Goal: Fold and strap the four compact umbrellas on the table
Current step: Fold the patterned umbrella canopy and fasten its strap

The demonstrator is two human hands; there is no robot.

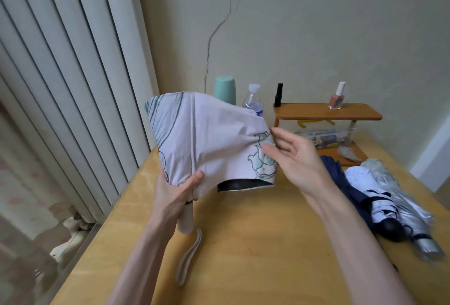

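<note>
left hand: fingers curled round the pale umbrella just above its handle, holding it over the table | right hand: thumb and forefinger seem to pinch the canopy's gathered edge, my other fingers loosely spread | other umbrellas heaped on the table at my right

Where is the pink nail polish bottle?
In the head view, the pink nail polish bottle stands upright on the small wooden shelf at the back right of the table, right of the black bottle.
</note>
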